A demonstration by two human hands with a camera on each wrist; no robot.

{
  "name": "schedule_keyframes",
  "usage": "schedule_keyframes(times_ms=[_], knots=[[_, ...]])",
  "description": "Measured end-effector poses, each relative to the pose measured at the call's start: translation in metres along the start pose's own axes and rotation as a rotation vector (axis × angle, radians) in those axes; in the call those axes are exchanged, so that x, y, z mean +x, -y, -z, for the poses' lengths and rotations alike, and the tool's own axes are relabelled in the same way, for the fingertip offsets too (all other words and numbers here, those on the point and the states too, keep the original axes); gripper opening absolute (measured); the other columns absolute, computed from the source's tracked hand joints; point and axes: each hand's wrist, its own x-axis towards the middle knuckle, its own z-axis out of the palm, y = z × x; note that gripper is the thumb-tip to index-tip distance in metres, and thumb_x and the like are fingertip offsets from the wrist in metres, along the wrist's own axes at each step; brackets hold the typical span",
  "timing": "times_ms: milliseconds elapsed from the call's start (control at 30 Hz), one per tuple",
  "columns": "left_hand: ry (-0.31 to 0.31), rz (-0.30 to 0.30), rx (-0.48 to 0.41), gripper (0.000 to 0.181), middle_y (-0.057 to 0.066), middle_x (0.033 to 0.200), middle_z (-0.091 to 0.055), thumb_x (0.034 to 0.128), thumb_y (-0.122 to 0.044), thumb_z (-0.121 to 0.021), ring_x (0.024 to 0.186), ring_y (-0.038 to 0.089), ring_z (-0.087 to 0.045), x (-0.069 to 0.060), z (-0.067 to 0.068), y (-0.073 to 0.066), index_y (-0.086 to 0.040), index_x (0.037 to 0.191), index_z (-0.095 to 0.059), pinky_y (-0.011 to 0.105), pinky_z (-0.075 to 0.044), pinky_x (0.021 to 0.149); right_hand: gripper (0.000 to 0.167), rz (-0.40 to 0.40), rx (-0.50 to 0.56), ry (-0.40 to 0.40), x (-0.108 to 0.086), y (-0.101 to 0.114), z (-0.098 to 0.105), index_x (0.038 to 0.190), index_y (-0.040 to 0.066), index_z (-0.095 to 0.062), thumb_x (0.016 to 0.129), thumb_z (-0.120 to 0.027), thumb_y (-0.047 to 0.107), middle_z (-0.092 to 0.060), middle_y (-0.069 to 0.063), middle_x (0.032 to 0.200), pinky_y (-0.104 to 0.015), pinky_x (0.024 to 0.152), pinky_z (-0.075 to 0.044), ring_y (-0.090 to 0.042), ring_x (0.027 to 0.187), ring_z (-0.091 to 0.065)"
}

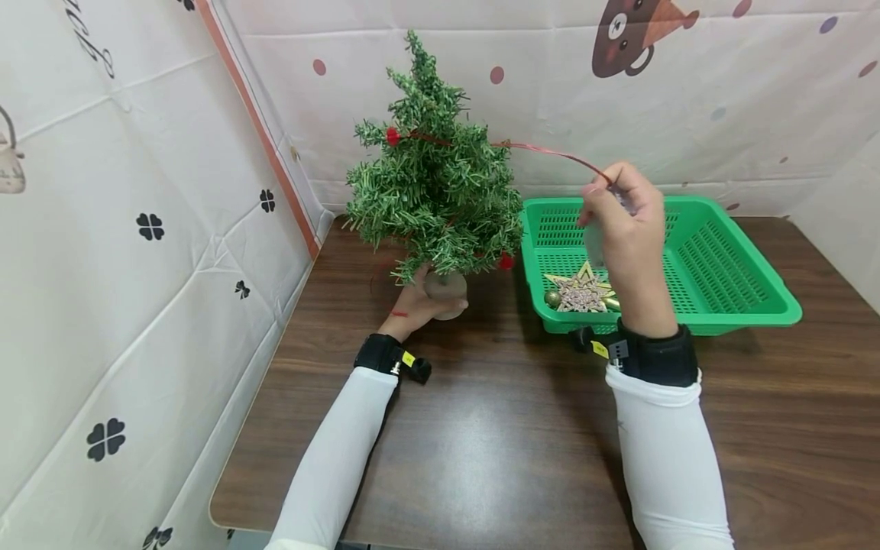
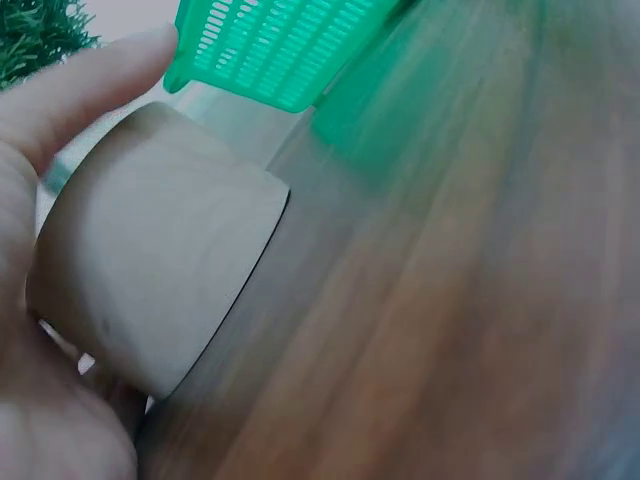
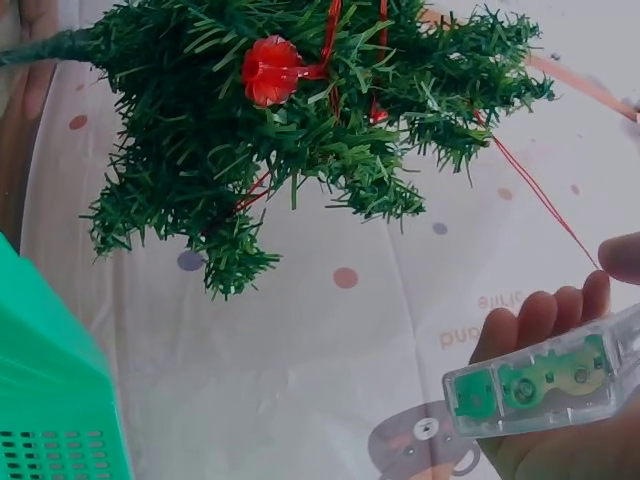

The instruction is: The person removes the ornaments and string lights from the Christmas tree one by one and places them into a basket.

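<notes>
A small green artificial Christmas tree (image 1: 440, 176) stands upright on the table. My left hand (image 1: 412, 304) grips its pale round base (image 2: 160, 240) from the left side. Thin red wire (image 1: 543, 149) with red ornament-like pieces (image 3: 271, 72) runs through the branches. To the right of the tree, my right hand (image 1: 629, 218) is raised above the basket. Its thumb and fingertip pinch the end stretch of the red wire. The same hand holds a clear plastic case (image 3: 540, 375) with green parts inside, which looks like a battery box.
A green plastic basket (image 1: 749, 305) sits right of the tree. It contains a glittery star ornament (image 1: 583, 292) and a small gold ball (image 1: 552, 299). The wooden table (image 1: 481, 458) meets printed white cloth walls (image 1: 550, 84) behind and at left.
</notes>
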Motion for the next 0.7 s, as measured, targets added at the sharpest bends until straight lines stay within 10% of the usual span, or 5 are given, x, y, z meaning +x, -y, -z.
schedule_keyframes(times_ms=[233, 567, 700], knots=[[0.117, -0.022, -0.002, 0.097, 0.016, 0.168, -0.021, 0.0903, -0.018, -0.075, 0.152, 0.035, -0.029, 0.0, 0.014, 0.0, -0.024, 0.165, -0.014, 0.053, -0.03, 0.121, 0.022, 0.146, 0.036, -0.08, -0.006, 0.007, -0.008, 0.073, -0.004, -0.058, 0.095, -0.056, -0.001, -0.059, -0.007, 0.069, -0.034, 0.06, -0.042, -0.021, 0.061, -0.058], [0.119, -0.213, 0.064, 0.082, 0.009, 0.158, -0.042, 0.0866, -0.019, -0.081, 0.144, 0.031, -0.042, 0.001, 0.014, 0.0, -0.016, 0.156, -0.039, 0.049, -0.038, 0.117, 0.023, 0.272, 0.091, -0.184, -0.01, 0.02, -0.016, 0.072, -0.012, -0.059, 0.093, -0.055, -0.004, -0.062, -0.008, 0.069, -0.033, 0.061, -0.05, -0.023, 0.057, -0.056], [0.165, -0.202, -0.001, 0.09, 0.008, 0.168, -0.023, 0.089, -0.02, -0.077, 0.152, 0.033, -0.028, -0.003, 0.014, -0.002, -0.016, 0.162, -0.025, 0.054, -0.034, 0.119, 0.022, 0.299, 0.084, -0.199, -0.012, 0.027, -0.018, 0.074, -0.013, -0.06, 0.093, -0.056, -0.002, -0.062, -0.009, 0.07, -0.035, 0.062, -0.05, -0.023, 0.059, -0.055]])
